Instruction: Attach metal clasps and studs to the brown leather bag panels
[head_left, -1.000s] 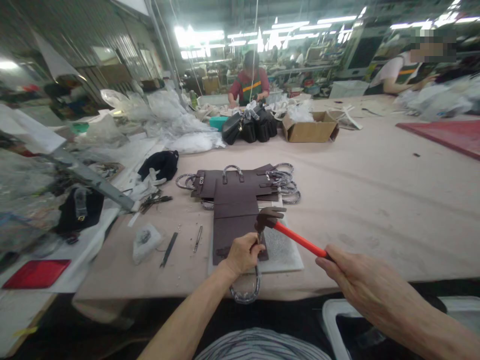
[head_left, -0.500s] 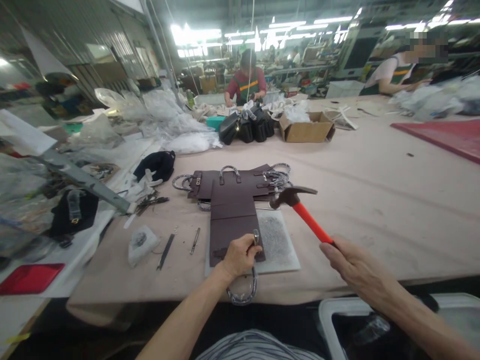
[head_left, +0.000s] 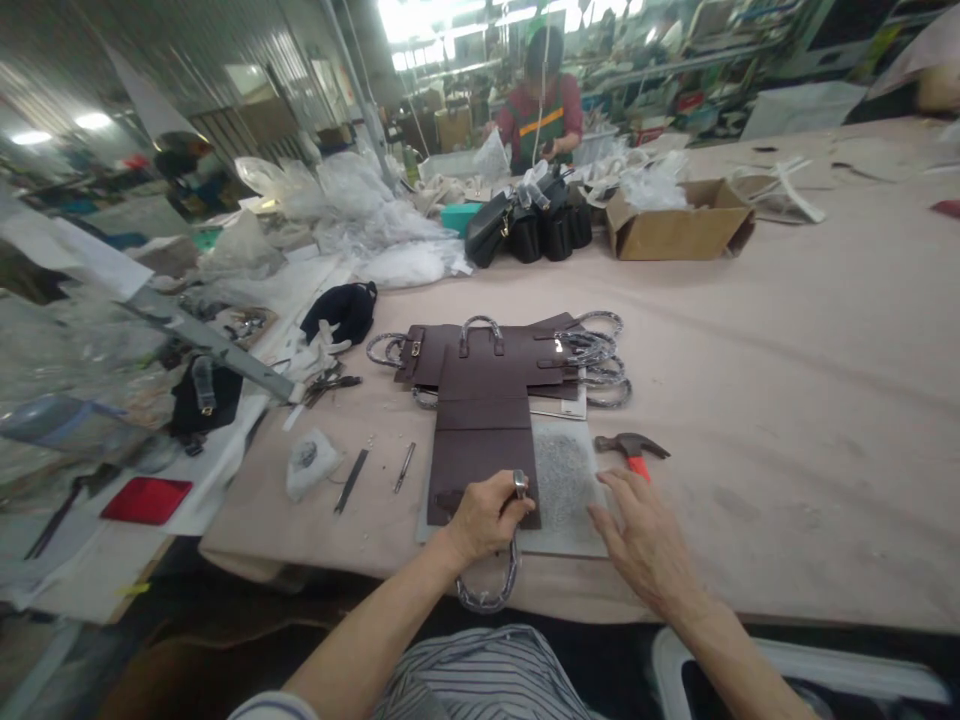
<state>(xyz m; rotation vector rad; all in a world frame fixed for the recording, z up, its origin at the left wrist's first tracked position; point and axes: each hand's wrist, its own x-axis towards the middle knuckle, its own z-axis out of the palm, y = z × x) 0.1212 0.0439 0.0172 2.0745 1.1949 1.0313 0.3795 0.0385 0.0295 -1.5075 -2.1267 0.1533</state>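
Observation:
My left hand is closed around a short metal punch, holding it upright near the right edge of a dark brown leather bag panel. A plastic-wrapped handle hangs from the panel's near end, over the table edge. Under the panel lies a pale slab with a worn grey surface. My right hand is open, fingers apart, just right of the slab. Beyond its fingertips a claw hammer rests on the table, its orange handle partly hidden by the hand.
More brown panels with wrapped handles are stacked behind. At left lie a thin metal tool, a dark flat strip and a plastic bag. Farther back are black bags, a cardboard box and a co-worker.
The hammer, raised in my right hand before, now lies on the table, and that hand has opened and moved left. My left hand still holds the punch. The view has tilted down.

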